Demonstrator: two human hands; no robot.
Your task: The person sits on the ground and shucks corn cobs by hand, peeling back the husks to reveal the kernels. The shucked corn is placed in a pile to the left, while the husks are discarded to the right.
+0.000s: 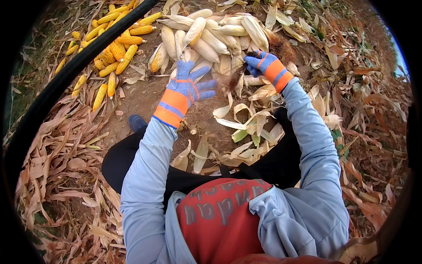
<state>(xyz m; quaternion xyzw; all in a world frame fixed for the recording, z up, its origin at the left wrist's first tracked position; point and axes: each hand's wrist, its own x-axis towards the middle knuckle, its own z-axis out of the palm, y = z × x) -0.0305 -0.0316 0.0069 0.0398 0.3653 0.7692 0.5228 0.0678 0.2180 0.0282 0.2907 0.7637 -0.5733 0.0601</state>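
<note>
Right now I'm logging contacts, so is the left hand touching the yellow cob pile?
Apart: the head view shows soil between the left hand and yellow cob pile.

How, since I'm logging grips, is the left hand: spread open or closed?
The left hand is spread open: its gloved fingers fan apart, with nothing visible in its grip.

The ground (pixel 132 102) is bare brown soil with dry plant litter. A heap of pale, husk-covered corn ears (pixel 220 35) lies on it, beyond the left hand (pixel 180 94). Bare yellow cobs (pixel 118 50) lie farther left of that hand. Loose husks (pixel 257 123) lie bodyward of the right hand (pixel 269 69); dry leaves (pixel 66 167) lie left and bodyward of the left hand.
</note>
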